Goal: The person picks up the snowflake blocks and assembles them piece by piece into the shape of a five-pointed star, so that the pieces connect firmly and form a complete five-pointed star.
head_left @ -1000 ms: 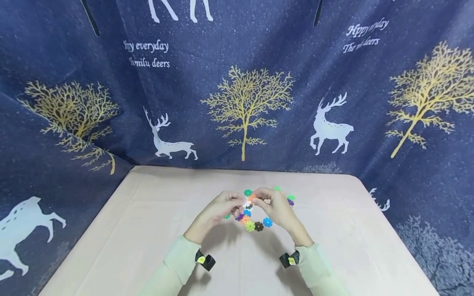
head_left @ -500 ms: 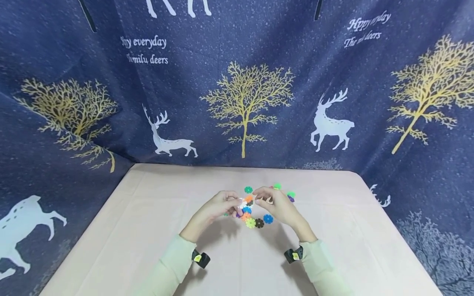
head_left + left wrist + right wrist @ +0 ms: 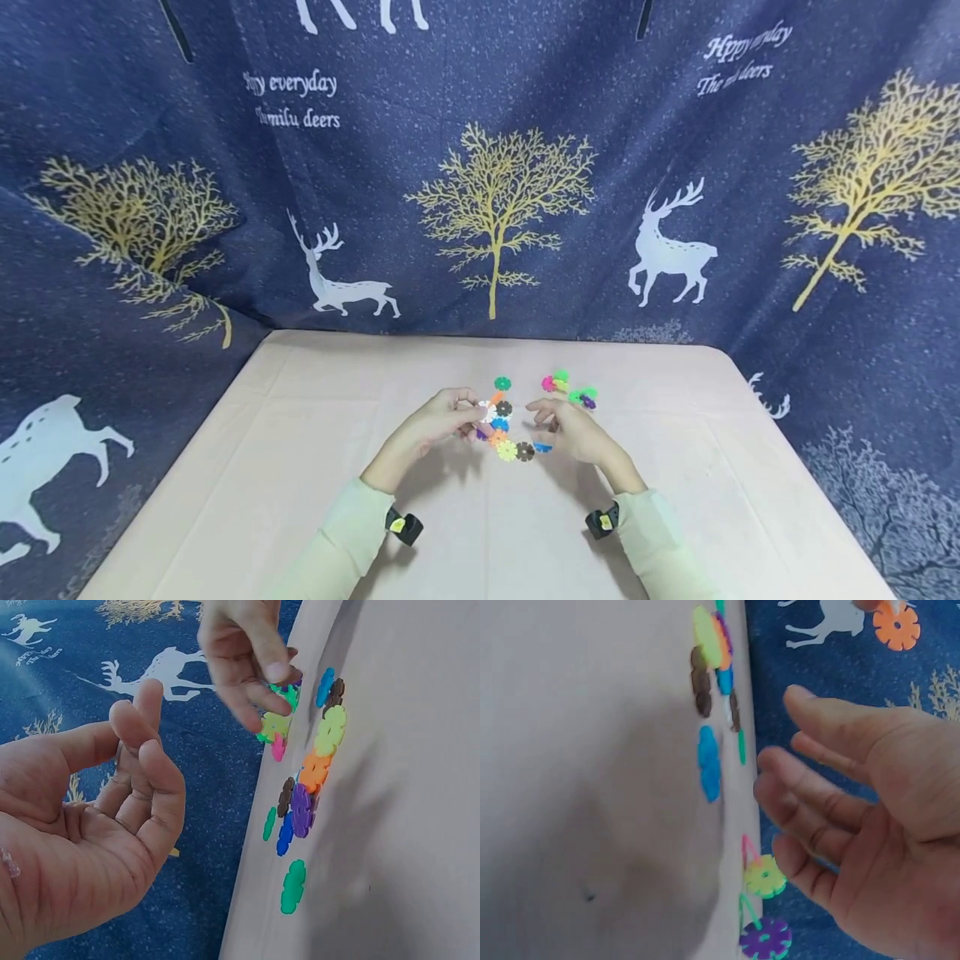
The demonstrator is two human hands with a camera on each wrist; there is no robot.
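Note:
My left hand (image 3: 438, 423) pinches a white notched snowflake disc (image 3: 487, 412) between thumb and fingers above the table. An orange snowflake disc (image 3: 897, 628) is joined to the white one and shows at the top of the right wrist view. In the left wrist view both discs are hidden behind the fingers. My right hand (image 3: 576, 432) is apart to the right, fingers loosely bent and holding nothing. Beneath it lies a blue disc (image 3: 709, 765), partly covered in the head view. Yellow-green (image 3: 507, 451) and brown (image 3: 524, 452) discs lie between the hands.
More loose discs lie around them, among them a dark brown disc (image 3: 505, 408) and a green disc (image 3: 502, 383). Farther right are two joined clusters, one with a pink disc (image 3: 549, 383), one with a purple disc (image 3: 766, 940). A patterned blue curtain (image 3: 495, 208) hangs behind the table (image 3: 337, 400).
My right hand has let go of the orange disc and drawn away right and toward me. My left hand keeps hold of the white disc, with the orange one attached.

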